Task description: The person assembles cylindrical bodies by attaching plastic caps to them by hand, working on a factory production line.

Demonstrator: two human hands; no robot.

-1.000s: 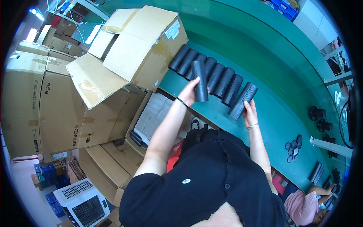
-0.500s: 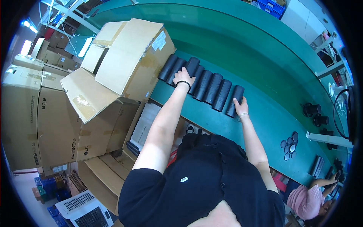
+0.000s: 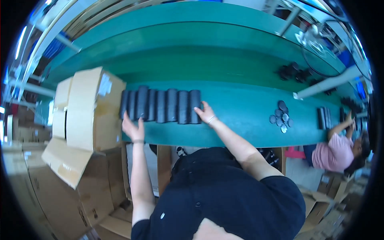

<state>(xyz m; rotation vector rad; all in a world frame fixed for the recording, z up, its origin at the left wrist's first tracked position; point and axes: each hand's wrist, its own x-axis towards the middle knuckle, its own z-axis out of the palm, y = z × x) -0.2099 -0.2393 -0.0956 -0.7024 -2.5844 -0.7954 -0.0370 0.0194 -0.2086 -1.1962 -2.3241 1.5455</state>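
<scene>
Several black cylinders (image 3: pixel 161 106) lie side by side in a row on the green bench, their long sides touching or nearly so. My left hand (image 3: pixel 133 128) is at the near ends of the leftmost ones, fingers and thumb spread apart. At the other end of the row, my right hand (image 3: pixel 206 113) grips the outermost black cylinder (image 3: pixel 195 105), thumb on top and fingers along its right side. A dark band circles my right wrist area only as a thin bracelet.
An open cardboard box (image 3: pixel 110 116) stands against the row's left end. Small dark round discs (image 3: pixel 282 116) lie in a cluster on the green bench (image 3: pixel 240 134) to the right. Beyond them are more dark cylinders (image 3: pixel 324 118) and a person in pink (image 3: pixel 333 151). Cartons (image 3: pixel 60 192) are stacked lower left.
The view has turned and levelled. My right hand has brought the outermost cylinder against the row, closing the gap. My left hand has moved from atop the cylinders to their near ends.
</scene>
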